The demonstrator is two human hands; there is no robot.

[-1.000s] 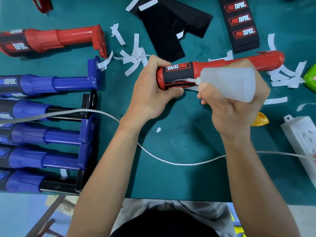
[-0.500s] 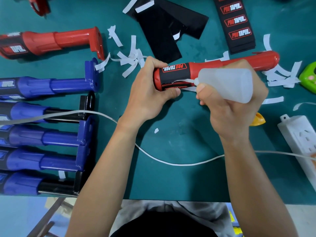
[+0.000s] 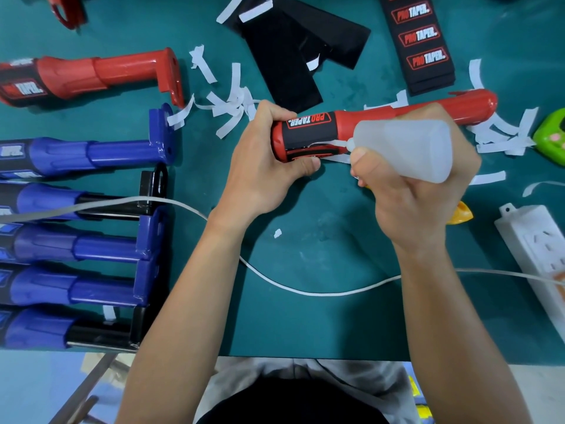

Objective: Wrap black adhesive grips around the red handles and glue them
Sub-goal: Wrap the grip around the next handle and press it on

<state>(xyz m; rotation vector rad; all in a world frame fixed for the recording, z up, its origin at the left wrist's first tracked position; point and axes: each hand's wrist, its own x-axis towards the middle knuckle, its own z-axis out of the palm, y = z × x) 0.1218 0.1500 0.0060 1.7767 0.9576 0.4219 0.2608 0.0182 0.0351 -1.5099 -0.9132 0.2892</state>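
Left hand [image 3: 263, 160] wraps tight round the red handle [image 3: 382, 117] at its black grip [image 3: 308, 133]; right hand [image 3: 419, 191] squeezes the glue bottle [image 3: 406, 148], nozzle touching the grip's edge.

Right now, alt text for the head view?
A person's left hand grips the end of a red handle wrapped in a black grip, while the right hand holds a clear bottle, nozzle at the grip's edge. Blue handles, paper strips and black sheets lie on the green table.
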